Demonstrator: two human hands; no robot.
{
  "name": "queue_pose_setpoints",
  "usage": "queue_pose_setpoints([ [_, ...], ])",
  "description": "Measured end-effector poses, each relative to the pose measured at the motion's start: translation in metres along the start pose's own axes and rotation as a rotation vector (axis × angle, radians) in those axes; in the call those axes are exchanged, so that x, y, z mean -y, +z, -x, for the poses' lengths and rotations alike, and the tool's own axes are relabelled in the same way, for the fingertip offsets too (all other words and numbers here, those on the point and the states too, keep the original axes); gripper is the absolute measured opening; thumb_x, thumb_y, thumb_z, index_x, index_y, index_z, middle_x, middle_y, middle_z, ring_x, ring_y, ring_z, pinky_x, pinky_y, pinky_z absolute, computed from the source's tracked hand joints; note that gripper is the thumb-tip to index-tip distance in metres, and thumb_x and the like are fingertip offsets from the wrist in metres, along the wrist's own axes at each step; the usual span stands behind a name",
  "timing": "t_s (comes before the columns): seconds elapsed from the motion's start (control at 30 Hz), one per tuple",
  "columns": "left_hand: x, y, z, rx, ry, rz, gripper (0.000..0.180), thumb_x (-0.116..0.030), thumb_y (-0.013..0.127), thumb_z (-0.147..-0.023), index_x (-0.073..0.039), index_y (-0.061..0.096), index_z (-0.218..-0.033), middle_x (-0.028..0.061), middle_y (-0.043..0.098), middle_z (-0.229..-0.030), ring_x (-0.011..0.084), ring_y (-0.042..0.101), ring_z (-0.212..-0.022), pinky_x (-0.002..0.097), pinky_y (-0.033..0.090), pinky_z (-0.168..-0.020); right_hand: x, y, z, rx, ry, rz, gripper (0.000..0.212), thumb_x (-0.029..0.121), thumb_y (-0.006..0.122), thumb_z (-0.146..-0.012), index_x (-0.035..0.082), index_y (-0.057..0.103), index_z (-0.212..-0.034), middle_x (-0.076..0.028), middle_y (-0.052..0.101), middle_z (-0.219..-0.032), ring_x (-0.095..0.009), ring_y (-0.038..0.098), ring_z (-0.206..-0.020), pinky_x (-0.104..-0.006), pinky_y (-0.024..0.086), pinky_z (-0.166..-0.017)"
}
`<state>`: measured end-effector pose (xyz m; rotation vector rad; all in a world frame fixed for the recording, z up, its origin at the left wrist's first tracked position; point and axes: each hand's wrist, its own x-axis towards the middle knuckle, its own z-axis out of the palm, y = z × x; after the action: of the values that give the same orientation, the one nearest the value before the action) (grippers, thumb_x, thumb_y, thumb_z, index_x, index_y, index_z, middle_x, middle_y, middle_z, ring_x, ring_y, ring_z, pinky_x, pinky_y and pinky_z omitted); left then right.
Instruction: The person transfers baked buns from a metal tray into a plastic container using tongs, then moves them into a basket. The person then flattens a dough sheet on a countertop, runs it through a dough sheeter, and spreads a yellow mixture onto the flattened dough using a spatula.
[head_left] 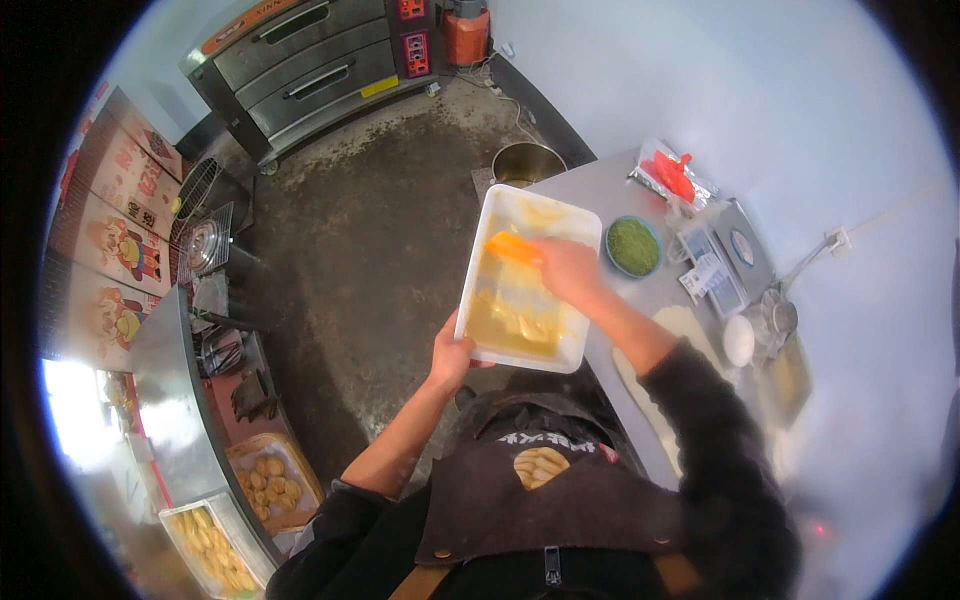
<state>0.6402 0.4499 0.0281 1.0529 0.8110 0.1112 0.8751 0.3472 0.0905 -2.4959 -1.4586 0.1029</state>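
A white rectangular tray (478, 262) is held up in front of me, tilted, with a pale yellow paste (515, 325) smeared over its bottom and thicker toward the near end. My left hand (455, 355) grips the tray by its near left corner, thumb on the rim and fingers underneath. Inside the tray, my right hand (568, 272) is closed on an orange scraper (512, 248), its blade against the far part of the bottom. Right of the tray, a bowl of green powder (633, 246) stands on the grey table (600, 180).
A scale (712, 265), a silver bag with a red bundle (672, 177) and a white round container (738, 340) are on the table. A metal pot (528, 163) stands beyond its far end. At left are a basket of baked buns (270, 482) and a deck oven (310, 70).
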Motion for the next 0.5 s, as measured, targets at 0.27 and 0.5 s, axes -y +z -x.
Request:
queue_pose_setpoints([
  [0.27, -0.002, -0.034, -0.006, 0.054, 0.013, -0.013, 0.073, 0.009, 0.036, -0.087, -0.009, 0.039, -0.158, 0.0150, 0.063, -0.133, 0.0268, 0.072, -0.099, 0.0336, 0.065, -0.066, 0.004, -0.005, -0.037, -0.145, -0.021, 0.181, 0.029, 0.013, 0.069, -0.084, 0.011, 0.069, -0.114, -0.013, 0.073, -0.101, -0.033, 0.072, -0.091, -0.0483, 0.056, -0.073],
  [0.5, 0.011, -0.046, -0.006, 0.031, 0.054, 0.064, 0.077, 0.011, 0.037, -0.085, -0.010, 0.036, -0.159, 0.0142, 0.063, -0.132, 0.0263, 0.072, -0.099, 0.0347, 0.066, -0.066, 0.022, 0.040, -0.045, -0.065, 0.183, -0.013, 0.028, 0.012, 0.067, -0.086, 0.010, 0.069, -0.114, -0.016, 0.074, -0.095, -0.037, 0.071, -0.090, -0.0498, 0.055, -0.076],
])
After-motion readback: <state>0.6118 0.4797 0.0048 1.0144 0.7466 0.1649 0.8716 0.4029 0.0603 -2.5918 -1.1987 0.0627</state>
